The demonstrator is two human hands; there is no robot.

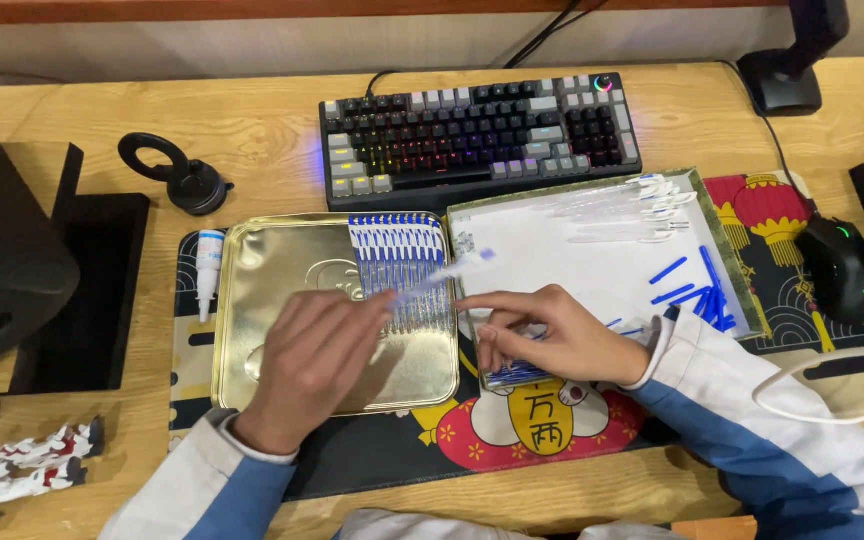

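Holding a clear pen tube (442,272) over the gold tin lid (272,300), left hand (317,360) pinched narrow | right hand (542,335) gripped a refill bundle (514,374) | keyboard (477,135) far on counter (252,120)

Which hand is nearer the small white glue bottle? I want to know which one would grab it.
Left. The left hand rests on the gold tray, right of the glue bottle; the right hand sits farther right, past the tray.

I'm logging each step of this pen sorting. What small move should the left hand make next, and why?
Probably lay the clear pen held by the left hand down beside the row of pens in the gold tray: it hovers tilted just above that row.
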